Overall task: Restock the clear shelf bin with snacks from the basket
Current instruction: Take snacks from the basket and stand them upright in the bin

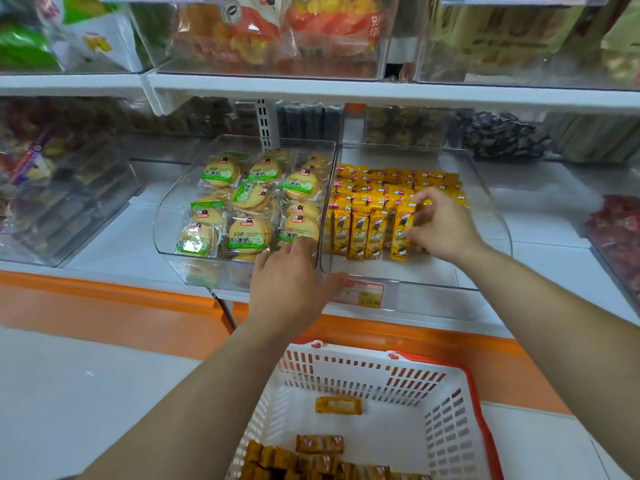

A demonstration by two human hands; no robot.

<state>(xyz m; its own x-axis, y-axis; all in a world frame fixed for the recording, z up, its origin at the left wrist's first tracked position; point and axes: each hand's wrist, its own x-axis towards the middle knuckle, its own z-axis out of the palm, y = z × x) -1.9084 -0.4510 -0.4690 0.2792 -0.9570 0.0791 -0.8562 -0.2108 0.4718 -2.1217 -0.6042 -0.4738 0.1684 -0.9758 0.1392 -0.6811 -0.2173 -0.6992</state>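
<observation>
Head view: mid-frame, the right hand (pixel 440 225) pinches a yellow snack (pixel 401 233) in the clear bin (pixel 426 271), left hand (pixel 291 278) flat on its rim; a nudge could topple the upright row (pixel 360 230).

The clear shelf bin (pixel 415 271) is showing smooth, glossy transparent plastic; the yellow snack wrappers (pixel 360 226) are shining like slick film; the basket (pixel 346 372) is looking like matt, perforated white plastic.
</observation>
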